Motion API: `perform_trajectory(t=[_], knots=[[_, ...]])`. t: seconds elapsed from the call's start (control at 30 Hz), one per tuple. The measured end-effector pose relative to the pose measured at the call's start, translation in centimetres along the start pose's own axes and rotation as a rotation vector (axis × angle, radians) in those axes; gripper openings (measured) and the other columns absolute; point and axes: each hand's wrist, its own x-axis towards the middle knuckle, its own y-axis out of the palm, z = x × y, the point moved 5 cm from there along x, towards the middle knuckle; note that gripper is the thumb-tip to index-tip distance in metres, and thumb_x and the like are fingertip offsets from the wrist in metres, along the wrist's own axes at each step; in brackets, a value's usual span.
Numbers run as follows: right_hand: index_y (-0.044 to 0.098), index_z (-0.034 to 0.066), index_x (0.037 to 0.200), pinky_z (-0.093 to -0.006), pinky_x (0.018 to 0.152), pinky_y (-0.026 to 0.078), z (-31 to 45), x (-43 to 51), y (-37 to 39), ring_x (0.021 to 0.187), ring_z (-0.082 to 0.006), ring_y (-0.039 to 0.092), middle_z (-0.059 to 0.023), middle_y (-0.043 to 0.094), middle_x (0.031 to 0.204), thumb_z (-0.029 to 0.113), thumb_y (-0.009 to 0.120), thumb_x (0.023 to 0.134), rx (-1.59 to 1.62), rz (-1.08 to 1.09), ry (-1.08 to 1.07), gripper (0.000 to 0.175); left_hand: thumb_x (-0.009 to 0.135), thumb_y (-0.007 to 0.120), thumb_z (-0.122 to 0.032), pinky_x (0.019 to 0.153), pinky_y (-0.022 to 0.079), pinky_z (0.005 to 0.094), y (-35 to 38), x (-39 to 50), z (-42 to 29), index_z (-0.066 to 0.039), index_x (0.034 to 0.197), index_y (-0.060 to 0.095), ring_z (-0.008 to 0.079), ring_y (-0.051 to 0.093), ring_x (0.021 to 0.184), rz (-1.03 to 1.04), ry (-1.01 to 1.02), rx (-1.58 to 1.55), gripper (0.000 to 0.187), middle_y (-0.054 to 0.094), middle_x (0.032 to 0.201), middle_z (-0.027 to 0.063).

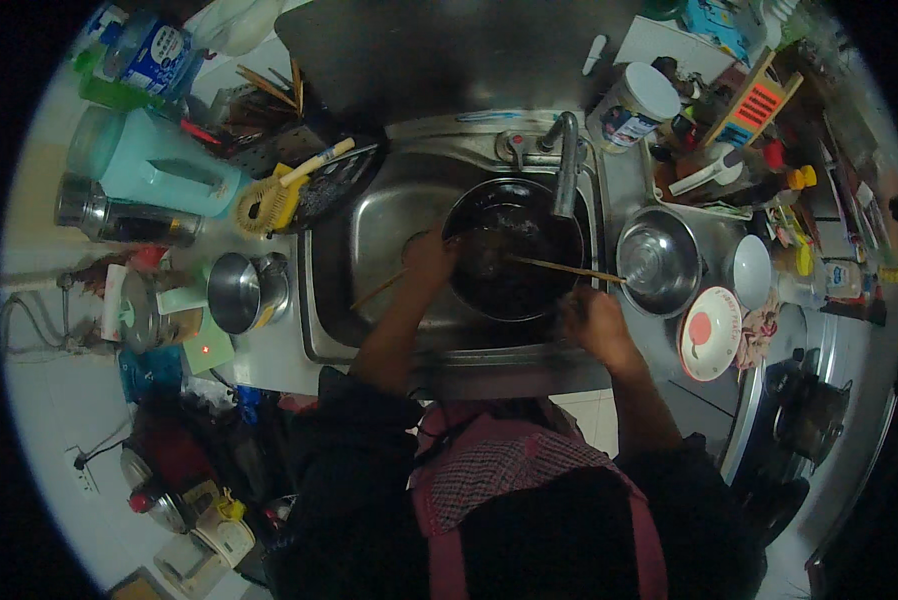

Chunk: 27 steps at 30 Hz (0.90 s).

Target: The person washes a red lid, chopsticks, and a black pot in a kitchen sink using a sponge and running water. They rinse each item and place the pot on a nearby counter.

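Observation:
In the steel sink (374, 217) sits a dark round pan (513, 300), with some water or wet shine inside. My left hand (428, 259) is at the pan's left rim, fingers curled and blurred. A thin wooden stick (378, 290) juts out to the left from beneath that hand; its other end is hidden. Across the pan's right rim runs another slim stick, like a chopstick (569, 268). My right hand (597, 321) is bent at the lower right rim, close below this stick. Something dark is by its fingers, too blurred to name.
The faucet (566, 169) overhangs the pan. To the right stand a steel bowl (659, 262), a white bowl (751, 271) and a patterned plate (711, 334). On the left are a steel pot (233, 292), a light-blue pitcher (168, 169) and a scrub brush (261, 206).

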Motion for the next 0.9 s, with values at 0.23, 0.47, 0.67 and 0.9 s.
perform_trajectory(t=[0.23, 0.47, 0.67, 0.9], knots=[[0.059, 0.0016, 0.1, -0.0371, 0.062, 0.049, 4.1, 3.2, -1.9, 0.072, -0.032, 0.063, -0.0173, 0.064, 0.081, 0.013, 0.064, 0.079, 0.349, -0.057, -0.028, 0.025, 0.087, 0.055, -0.026, 0.071, 0.049, 0.044, -6.0, -2.2, -2.8, -0.005, 0.103, 0.057, 0.035, 0.064, 0.077, -0.072, -0.032, -0.001, 0.026, 0.065, 0.091, 0.0166], [0.052, 0.0021, 0.114, -0.0441, 0.074, 0.048, 1.3, 7.3, 0.4, 0.085, -0.0379, 0.06, -0.0223, 0.062, 0.09, 0.016, 0.063, 0.079, 0.144, 0.023, -0.07, 0.039, 0.092, 0.049, -0.026, 0.052, 0.041, 0.0302, -14.6, -3.8, -7.1, -0.005, 0.1, 0.057, 0.0171, 0.059, 0.06, -0.284, 0.099, -0.954, 0.024, 0.063, 0.073, 0.0091], [0.044, -0.0048, 0.116, -0.0473, 0.076, 0.048, -4.2, 16.4, -3.1, 0.091, -0.043, 0.057, -0.0281, 0.056, 0.105, 0.016, 0.061, 0.08, -0.111, -0.394, -0.067, 0.045, 0.094, 0.047, -0.026, 0.043, 0.026, 0.0203, -12.4, -1.6, -7.2, -0.006, 0.097, 0.059, 0.0059, 0.04, 0.05, -0.081, -0.074, -1.661, 0.024, 0.058, 0.069, 0.002], [0.042, -0.0062, 0.113, -0.0485, 0.066, 0.048, -6.2, 21.8, -2.5, 0.077, -0.0436, 0.06, -0.0273, 0.06, 0.079, 0.0, 0.06, 0.069, -0.232, -0.227, -0.134, 0.048, 0.096, 0.044, -0.025, 0.045, 0.031, 0.0221, -1.7, 2.8, -3.6, -0.003, 0.099, 0.058, 0.0092, 0.039, 0.053, -0.089, -0.484, -2.129, 0.026, 0.053, 0.073, 0.0023]])
